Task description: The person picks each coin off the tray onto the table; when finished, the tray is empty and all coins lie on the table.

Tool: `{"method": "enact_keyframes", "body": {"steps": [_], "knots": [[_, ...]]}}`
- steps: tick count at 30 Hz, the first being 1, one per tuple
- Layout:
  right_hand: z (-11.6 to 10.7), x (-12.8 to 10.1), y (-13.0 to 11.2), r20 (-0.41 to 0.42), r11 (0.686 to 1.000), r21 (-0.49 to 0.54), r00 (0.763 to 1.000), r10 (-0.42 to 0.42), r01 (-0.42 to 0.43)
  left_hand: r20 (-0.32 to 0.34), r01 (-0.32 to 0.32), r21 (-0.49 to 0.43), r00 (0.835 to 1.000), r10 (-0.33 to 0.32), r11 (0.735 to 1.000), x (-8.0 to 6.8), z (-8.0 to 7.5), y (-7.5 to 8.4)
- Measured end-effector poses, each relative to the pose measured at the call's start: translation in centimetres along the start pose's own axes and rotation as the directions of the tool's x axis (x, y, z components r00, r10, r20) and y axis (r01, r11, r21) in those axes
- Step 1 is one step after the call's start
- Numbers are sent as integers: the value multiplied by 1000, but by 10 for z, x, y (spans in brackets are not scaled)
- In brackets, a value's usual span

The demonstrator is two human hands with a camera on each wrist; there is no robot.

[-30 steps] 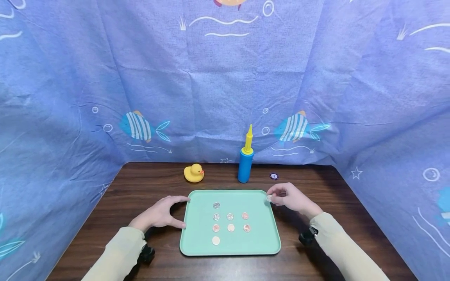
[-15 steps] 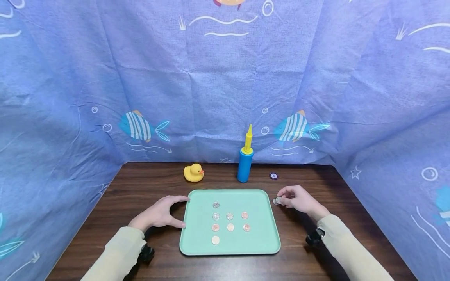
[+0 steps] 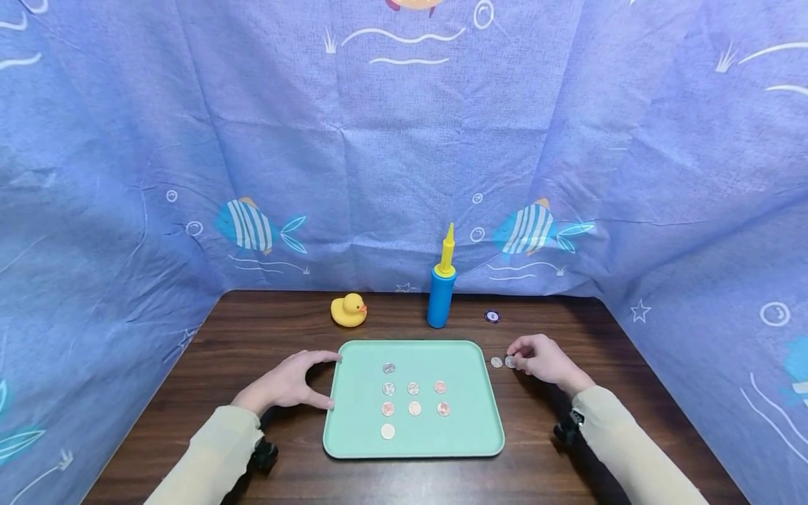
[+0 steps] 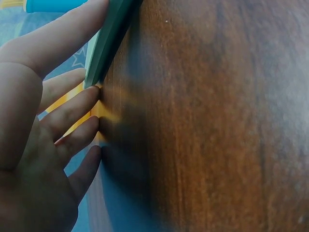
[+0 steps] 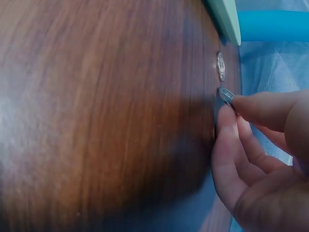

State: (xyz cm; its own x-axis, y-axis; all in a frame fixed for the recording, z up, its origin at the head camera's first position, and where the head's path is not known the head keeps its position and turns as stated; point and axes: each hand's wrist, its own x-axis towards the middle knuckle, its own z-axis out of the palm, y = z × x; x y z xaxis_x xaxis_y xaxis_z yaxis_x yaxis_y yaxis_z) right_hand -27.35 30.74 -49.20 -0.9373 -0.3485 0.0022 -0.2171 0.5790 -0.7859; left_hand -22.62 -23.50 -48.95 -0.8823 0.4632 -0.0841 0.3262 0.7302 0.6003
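A mint-green tray [image 3: 480, 435] lies on the wooden table and carries several coins [image 3: 414, 388] in rows. My left hand [image 3: 318, 381] rests against the tray's left edge, index finger [image 4: 63, 36] straight along the rim [image 4: 112, 36]. Right of the tray, a silver coin [image 3: 496, 362] lies flat on the table. Beside it, my right hand [image 3: 516, 360] pinches a second silver coin [image 5: 226, 95] between thumb and finger, tilted at the table surface. The flat coin [image 5: 221, 66] lies between the pinched one and the tray corner [image 5: 225, 19].
Along the back of the table stand a yellow rubber duck [image 3: 348, 311], a blue and yellow hand pump [image 3: 441, 294] and a small dark round chip [image 3: 492, 316]. Blue fish-print cloth [image 3: 404, 154] walls the table in on three sides.
My right hand has moved right, from the tray's far right corner onto the table. One coin now lies there and the hand pinches another beside it. The left hand has stayed put.
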Motion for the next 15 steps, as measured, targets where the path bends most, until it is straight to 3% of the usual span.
{"method": "enact_keyframes", "body": {"steps": [7,15], "knots": [[2,3,3,-75,963,-265,994,-77,55,-1,14,1,1000,-14,1000,0,-1,-1],[4,5,6,-86,943,-330,993,-82,50,-3,15,6,1000,-15,1000,0,1,-1]]}}
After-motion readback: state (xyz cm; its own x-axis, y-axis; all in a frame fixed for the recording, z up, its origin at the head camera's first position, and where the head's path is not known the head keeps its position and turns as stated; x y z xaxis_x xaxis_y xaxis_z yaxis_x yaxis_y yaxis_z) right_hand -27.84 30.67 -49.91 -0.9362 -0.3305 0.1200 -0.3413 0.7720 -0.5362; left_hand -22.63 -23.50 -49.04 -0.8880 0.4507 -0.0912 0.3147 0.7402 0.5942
